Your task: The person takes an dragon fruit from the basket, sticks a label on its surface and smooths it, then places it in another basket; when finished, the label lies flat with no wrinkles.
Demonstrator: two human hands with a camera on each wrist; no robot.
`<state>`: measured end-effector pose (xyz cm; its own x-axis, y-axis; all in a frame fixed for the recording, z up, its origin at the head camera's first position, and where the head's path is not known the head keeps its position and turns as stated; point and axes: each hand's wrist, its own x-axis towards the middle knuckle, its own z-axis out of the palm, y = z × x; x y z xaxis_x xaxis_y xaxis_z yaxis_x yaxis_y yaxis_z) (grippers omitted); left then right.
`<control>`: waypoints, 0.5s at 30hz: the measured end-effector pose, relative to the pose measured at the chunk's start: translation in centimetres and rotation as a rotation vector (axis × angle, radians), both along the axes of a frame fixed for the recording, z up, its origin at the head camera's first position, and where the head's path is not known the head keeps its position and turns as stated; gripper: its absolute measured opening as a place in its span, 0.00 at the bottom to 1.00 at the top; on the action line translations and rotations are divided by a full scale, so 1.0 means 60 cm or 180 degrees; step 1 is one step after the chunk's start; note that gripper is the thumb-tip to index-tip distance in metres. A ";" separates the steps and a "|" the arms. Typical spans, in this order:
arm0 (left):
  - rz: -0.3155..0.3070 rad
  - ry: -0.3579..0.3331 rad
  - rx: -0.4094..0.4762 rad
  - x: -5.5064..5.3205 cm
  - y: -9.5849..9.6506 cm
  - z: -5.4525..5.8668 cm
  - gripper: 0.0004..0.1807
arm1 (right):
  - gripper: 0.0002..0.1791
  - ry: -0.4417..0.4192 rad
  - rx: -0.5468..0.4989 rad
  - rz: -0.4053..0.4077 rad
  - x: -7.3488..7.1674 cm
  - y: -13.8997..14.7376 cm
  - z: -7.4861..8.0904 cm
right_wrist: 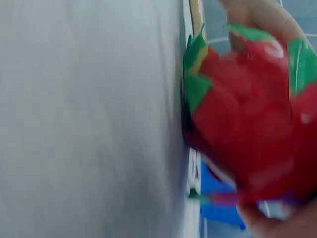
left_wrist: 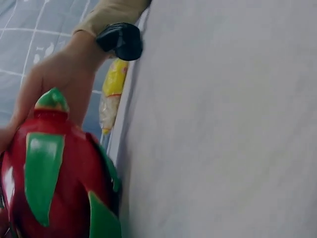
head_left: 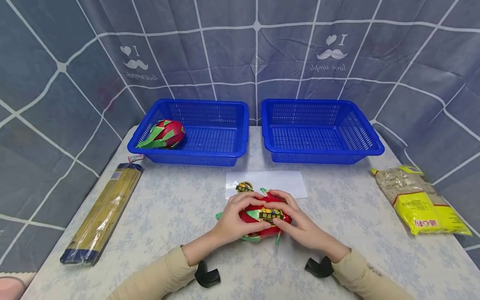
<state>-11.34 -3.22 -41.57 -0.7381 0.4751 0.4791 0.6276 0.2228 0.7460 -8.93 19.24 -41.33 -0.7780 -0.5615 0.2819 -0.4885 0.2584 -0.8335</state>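
Observation:
In the head view, a red dragon fruit (head_left: 262, 233) with green scales lies on the table close to the person. A black and gold label (head_left: 271, 216) sits on its upper side. The left hand (head_left: 232, 218) curves round the fruit from the left, its thumb at the label's edge. From the right, the right hand (head_left: 300, 225) grips it, thumb likewise by the label. The left wrist view shows the fruit's green-capped end (left_wrist: 52, 99), and the right wrist view its red, scaly side (right_wrist: 242, 114). Just beyond lies a white sheet (head_left: 275, 179) bearing another label (head_left: 244, 187).
A second dragon fruit (head_left: 168, 132) lies in the left blue basket (head_left: 187, 157); the right blue basket (head_left: 318, 157) stands beside it. A long pack of dried noodles (head_left: 103, 212) lies left, with a small wrapped packet (head_left: 136, 158) behind. A yellow bag (head_left: 420, 208) lies right.

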 end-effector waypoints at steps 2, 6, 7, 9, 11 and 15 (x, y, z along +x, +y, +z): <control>-0.0015 -0.0233 -0.0085 -0.001 -0.005 0.001 0.32 | 0.28 -0.0149 0.0073 0.0029 -0.001 0.003 0.001; -0.0149 -0.0619 0.0104 -0.001 -0.012 0.004 0.31 | 0.29 -0.0406 0.0049 0.0048 0.000 0.004 0.003; -0.0180 -0.0630 0.0184 -0.001 -0.012 0.004 0.27 | 0.27 -0.0397 0.0025 0.0042 0.001 0.004 0.003; -0.0276 -0.0535 0.0327 -0.001 -0.010 0.002 0.19 | 0.23 -0.0312 -0.0055 0.0032 0.001 0.005 0.000; -0.0317 -0.0330 0.0332 -0.003 -0.009 0.000 0.12 | 0.18 -0.0297 -0.0211 0.0046 -0.001 0.006 -0.002; -0.0362 -0.0251 0.0180 -0.006 -0.010 0.003 0.09 | 0.11 -0.0607 -0.0662 0.0068 -0.009 0.008 0.001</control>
<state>-11.72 -3.81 -41.40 -0.7175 0.5317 0.4499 0.5852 0.1100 0.8034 -9.45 19.75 -41.25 -0.8167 -0.5238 0.2422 -0.3211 0.0636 -0.9449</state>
